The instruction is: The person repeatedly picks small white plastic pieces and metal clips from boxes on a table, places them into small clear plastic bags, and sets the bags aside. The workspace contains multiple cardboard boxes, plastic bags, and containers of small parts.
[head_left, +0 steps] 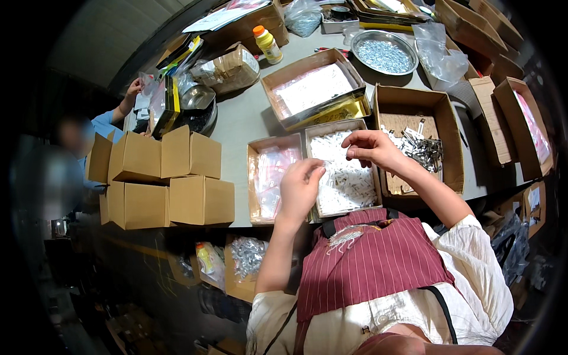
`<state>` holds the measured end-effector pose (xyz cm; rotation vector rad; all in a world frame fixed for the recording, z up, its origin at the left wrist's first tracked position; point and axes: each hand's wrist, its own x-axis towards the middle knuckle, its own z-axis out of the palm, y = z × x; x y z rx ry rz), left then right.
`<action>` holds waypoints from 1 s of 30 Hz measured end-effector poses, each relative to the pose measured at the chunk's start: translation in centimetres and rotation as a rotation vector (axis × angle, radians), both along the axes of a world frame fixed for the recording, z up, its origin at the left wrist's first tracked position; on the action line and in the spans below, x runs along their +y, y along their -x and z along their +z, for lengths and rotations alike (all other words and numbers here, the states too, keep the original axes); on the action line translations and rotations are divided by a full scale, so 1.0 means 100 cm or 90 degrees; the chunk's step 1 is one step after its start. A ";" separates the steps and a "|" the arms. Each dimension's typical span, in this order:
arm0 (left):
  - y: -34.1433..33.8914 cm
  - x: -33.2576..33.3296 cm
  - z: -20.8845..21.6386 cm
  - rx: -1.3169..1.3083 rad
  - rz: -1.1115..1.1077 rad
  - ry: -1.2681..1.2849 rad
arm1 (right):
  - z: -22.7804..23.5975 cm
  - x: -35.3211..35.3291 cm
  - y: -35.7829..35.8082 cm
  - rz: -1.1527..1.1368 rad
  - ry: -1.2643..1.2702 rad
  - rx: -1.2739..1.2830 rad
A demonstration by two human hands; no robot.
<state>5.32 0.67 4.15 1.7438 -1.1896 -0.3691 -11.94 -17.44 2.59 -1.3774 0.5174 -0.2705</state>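
Observation:
My left hand (300, 186) is over the left edge of a box of small white plastic pieces (340, 177). Its thumb and forefinger are pinched together, and what they hold, if anything, is too small to make out. Above the same box, my right hand (374, 148) has its fingers curled in toward the thumb; any thing between them cannot be made out. Left of the white pieces sits a shallow box of clear plastic bags (273, 168). To the right, a deeper cardboard box (414, 100) contains a heap of small metal clips (425, 151).
Several small open cardboard boxes (145, 207) are grouped at the table's left. Farther back are a carton with bags and white paper (316, 89), a metal bowl of small shiny parts (384, 53) and a yellow bottle (269, 47). Another person's hand (133, 89) shows at far left.

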 end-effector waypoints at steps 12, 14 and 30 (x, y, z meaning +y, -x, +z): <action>0.018 -0.013 -0.013 -0.179 -0.078 0.058 | 0.074 0.005 0.005 0.235 0.810 -0.105; 0.022 -0.017 -0.013 -0.193 -0.095 0.091 | 0.078 0.007 0.004 0.285 0.843 -0.055; 0.048 -0.024 -0.018 -0.216 -0.058 0.079 | 0.055 0.028 0.037 0.278 0.775 0.098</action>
